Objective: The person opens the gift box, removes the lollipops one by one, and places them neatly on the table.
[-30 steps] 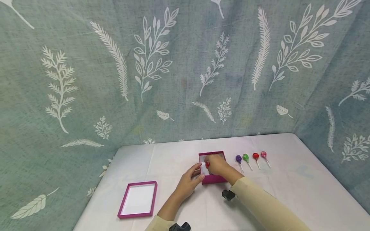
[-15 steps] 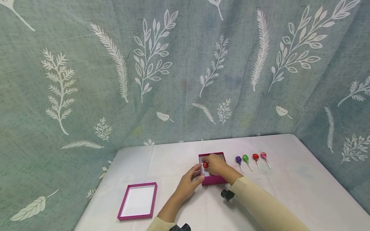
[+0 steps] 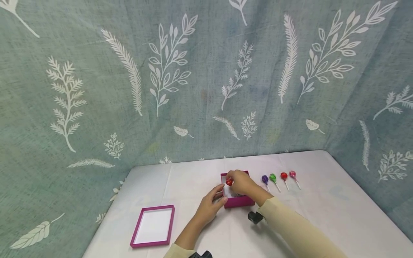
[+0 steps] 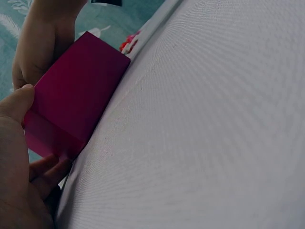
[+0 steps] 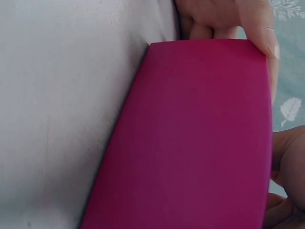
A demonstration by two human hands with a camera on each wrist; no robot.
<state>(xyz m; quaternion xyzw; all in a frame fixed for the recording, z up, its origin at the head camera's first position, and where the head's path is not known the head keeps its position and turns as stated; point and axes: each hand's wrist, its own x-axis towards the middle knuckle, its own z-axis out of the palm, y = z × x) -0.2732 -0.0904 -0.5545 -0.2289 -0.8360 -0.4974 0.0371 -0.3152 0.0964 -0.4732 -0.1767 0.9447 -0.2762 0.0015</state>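
Note:
A magenta box (image 3: 239, 202) with a pale inside stands uncovered on the table. My right hand (image 3: 241, 182) reaches into it from the right, fingers curled and pinching a lollipop (image 3: 229, 182) with a red wrapped head; its stick is hidden by the hand. At the box's left side, my left hand (image 3: 208, 206) rests with relaxed, spread fingers, the thumb at the near left corner of the rim. In the left wrist view, the left fingers (image 4: 45, 171) lie low against the box's side. The right wrist view shows the right hand (image 5: 293, 164) beyond the box's near wall.
To the right of the box lie a purple lollipop (image 3: 265, 178), a green one (image 3: 273, 177), a red one (image 3: 284, 176) and a pink one (image 3: 292, 174) in a row. A magenta-rimmed lid (image 3: 132, 236) lies inside up at the left. Leaf-patterned cloth (image 3: 193, 82) hangs behind the table.
Inside the box, my right hand has shifted slightly left with the red lollipop, whose head shows more plainly now. The left hand stays at the box's side.

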